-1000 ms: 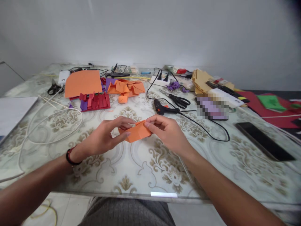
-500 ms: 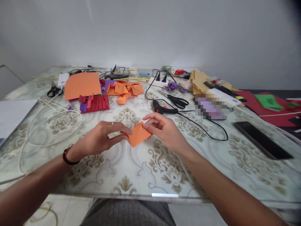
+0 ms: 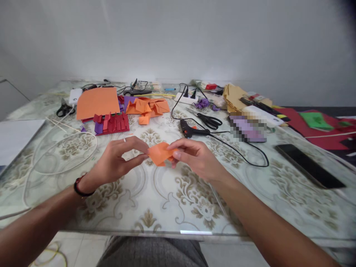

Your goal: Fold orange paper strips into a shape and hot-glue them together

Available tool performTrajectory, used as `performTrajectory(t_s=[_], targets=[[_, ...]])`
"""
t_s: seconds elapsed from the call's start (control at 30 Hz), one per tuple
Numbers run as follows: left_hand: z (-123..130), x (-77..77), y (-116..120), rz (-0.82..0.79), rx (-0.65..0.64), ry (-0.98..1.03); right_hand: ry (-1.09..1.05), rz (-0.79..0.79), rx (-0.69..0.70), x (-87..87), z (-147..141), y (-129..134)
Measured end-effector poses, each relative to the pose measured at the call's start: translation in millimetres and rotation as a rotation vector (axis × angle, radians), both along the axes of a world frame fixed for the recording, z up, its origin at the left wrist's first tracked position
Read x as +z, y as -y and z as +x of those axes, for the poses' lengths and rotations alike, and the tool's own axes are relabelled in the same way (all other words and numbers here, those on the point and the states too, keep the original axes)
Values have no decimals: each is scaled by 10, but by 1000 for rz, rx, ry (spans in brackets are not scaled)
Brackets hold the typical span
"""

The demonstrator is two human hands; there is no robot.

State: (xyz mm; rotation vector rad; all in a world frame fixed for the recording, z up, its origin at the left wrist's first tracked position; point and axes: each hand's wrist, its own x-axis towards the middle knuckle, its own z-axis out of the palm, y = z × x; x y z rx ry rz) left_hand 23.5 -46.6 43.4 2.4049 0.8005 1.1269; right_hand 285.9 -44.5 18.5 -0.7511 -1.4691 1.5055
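Folded orange paper piece (image 3: 158,154), pinched by left hand (image 3: 119,154) and right hand (image 3: 196,157) near black plastic glue gun (image 3: 198,131): likely mid-fold, wanting creasing.

Compared with 1.0 s ago, the orange paper (image 3: 159,152) has been turned from a long, low outline to a more compact, pointed one. Its left corner is now met by the left hand (image 3: 115,157) at the fingertips only; the thumb was previously laid across its face. By the right hand (image 3: 198,157), its upper side has been overlapped further.

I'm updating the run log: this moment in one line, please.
left hand: touching orange paper, left edge; right hand: holding it, right end; glue gun: on table
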Motion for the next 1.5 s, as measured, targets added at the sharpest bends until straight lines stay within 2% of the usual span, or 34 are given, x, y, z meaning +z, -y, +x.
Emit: performTrajectory(t_s=[0.07,0.17,0.27,0.5,0.7,0.87,0.97,1.07,1.23,1.37,1.5], targets=[[-7,-2,-5,-32,-5,33,-25,13,26,14,1,9],[1,-5,-9,-83,-72,81,-10,55,-8,47,-8,34],[31,8,7,-64,-110,100,18,96,-36,77,-17,63],[47,56,78,-73,-71,156,23,175,-60,71,-28,102],[34,20,84,-153,-86,225,116,348,-145,111,-19,129],[59,15,109,-170,-161,156,165,433,-192,148,-57,182],[80,23,137,-115,-126,81,193,492,-202,147,-88,205],[100,14,145,-93,-75,103,209,546,-220,142,-111,220],[120,-22,138,-225,7,222,222,609,-282,133,-124,246],[115,-33,149,-327,47,235,242,644,-356,138,-128,256],[118,-26,140,-341,46,235,259,645,-378,155,-131,250]])
